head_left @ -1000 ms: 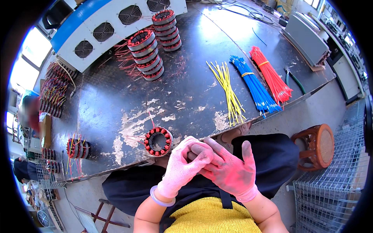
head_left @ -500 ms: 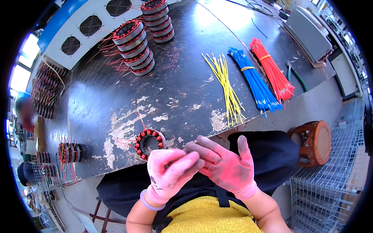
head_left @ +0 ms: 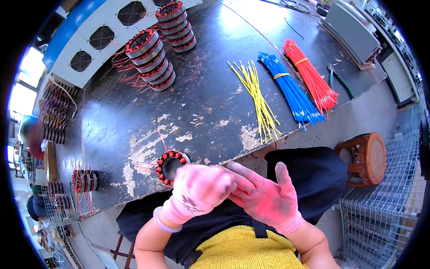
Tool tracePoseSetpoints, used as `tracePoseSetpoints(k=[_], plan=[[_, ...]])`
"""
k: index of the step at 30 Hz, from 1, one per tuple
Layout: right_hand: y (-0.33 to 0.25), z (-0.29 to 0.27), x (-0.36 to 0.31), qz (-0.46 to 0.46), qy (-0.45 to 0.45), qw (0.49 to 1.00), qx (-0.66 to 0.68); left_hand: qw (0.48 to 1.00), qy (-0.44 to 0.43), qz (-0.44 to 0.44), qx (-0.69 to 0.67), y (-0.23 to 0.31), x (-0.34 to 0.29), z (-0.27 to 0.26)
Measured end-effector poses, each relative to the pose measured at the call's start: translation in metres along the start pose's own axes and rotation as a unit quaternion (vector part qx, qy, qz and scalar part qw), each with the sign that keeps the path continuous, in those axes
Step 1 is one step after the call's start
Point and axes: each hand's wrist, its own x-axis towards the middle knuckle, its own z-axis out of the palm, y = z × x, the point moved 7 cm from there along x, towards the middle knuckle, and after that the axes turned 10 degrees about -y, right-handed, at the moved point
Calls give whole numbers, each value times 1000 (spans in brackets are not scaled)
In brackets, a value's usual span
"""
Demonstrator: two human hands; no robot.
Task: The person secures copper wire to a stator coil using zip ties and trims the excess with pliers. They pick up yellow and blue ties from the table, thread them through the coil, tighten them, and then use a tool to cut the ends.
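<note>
My hands wear pink gloves with grey-stained fingertips. My left hand (head_left: 200, 190), slightly blurred, is curled closed at the fingers of the other hand; whatever it may pinch is hidden. My right hand (head_left: 267, 199) lies open, palm up, thumb standing apart. Just behind my left hand, a wound stator ring (head_left: 169, 167) with red coils sits at the table's front edge, thin red wires trailing from it. To the right lie loose yellow wires (head_left: 256, 101), a banded blue wire bundle (head_left: 290, 89) and a banded red wire bundle (head_left: 310, 74).
Two stacks of stators, a nearer one (head_left: 151, 60) and a farther one (head_left: 177, 27), stand by a fan-vented cabinet (head_left: 92, 58). Green-handled pliers (head_left: 342, 83) lie beyond the red bundle. More stators (head_left: 85, 180) are at the left. A wooden stool (head_left: 367, 159) and wire rack (head_left: 380, 215) stand right.
My left hand has turned, its back now showing more, and moved slightly right against the right hand's fingers. My right hand stays open. The view has shifted a little.
</note>
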Motion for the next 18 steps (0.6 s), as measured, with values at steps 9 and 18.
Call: tracePoseSetpoints(k=[9, 18], plan=[[-6, 8, -4, -27, 54, 995, -77, 970, 61, -120, -201, -11, -6, -27], [-1, 4, -13, -20, 99, 991, -93, 972, 108, -109, -181, 31, -7, -18]])
